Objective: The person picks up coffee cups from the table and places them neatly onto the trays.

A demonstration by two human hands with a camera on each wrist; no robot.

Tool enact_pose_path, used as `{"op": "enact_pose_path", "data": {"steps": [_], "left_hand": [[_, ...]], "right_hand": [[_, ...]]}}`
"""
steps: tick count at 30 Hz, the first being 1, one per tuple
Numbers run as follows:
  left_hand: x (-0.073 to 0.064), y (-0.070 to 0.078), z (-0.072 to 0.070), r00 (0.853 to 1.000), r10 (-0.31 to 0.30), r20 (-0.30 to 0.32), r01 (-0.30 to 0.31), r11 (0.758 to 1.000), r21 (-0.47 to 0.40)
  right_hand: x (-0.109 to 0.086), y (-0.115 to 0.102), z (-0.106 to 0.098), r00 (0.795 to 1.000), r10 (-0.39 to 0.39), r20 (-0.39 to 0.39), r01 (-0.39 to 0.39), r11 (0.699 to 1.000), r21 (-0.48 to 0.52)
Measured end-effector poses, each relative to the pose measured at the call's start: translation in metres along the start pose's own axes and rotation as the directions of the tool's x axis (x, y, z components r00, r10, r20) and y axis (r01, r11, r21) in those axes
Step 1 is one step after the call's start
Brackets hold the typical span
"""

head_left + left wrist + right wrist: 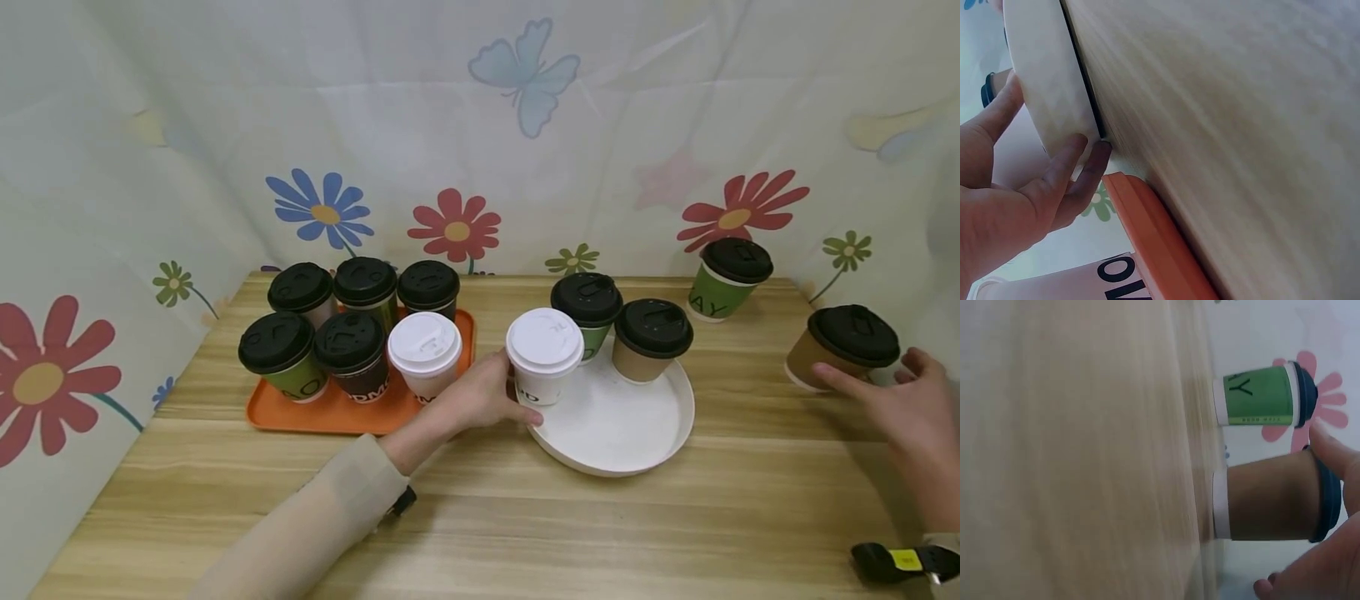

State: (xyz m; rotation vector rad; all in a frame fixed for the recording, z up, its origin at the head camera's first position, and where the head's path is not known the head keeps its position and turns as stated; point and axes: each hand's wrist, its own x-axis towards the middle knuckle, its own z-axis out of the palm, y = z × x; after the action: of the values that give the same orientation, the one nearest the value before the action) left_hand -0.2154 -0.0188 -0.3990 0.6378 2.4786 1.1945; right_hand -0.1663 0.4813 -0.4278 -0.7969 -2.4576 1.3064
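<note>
My left hand is at the left side of a round white tray, thumb and fingers spread along its outer wall, close behind a white-lidded white cup. In the left wrist view, two fingertips touch the tray's lower edge. Also on the tray are a green cup and a brown cup, both black-lidded. At the right, my right hand spreads around another brown cup with a black lid. Its thumb lies across the front near the lid; the other fingers are apart from the cup in the right wrist view.
An orange tray at the left bears several lidded cups, including a white-lidded one next to my left forearm. A green cup stands at the back right, near the patterned curtain behind the wooden table.
</note>
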Motion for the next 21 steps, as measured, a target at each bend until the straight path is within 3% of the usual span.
{"op": "enact_pose_path", "data": {"steps": [4, 9, 21], "left_hand": [[-0.001, 0.0, 0.0, 1.0, -0.001, -0.002, 0.001, 1.0, -0.013], [-0.001, 0.0, 0.001, 1.0, -0.007, 0.006, 0.007, 1.0, -0.014], [-0.001, 0.001, 0.0, 1.0, -0.026, 0.007, 0.026, 1.0, -0.002]], "right_hand": [[-0.009, -0.017, 0.0, 0.992, -0.083, 0.091, 0.08, 0.996, 0.037], [-0.002, -0.014, 0.004, 0.969, -0.2, 0.145, 0.184, 0.976, 0.112], [0.007, -0.019, 0.008, 0.99, -0.097, 0.101, 0.087, 0.992, 0.09]]}}
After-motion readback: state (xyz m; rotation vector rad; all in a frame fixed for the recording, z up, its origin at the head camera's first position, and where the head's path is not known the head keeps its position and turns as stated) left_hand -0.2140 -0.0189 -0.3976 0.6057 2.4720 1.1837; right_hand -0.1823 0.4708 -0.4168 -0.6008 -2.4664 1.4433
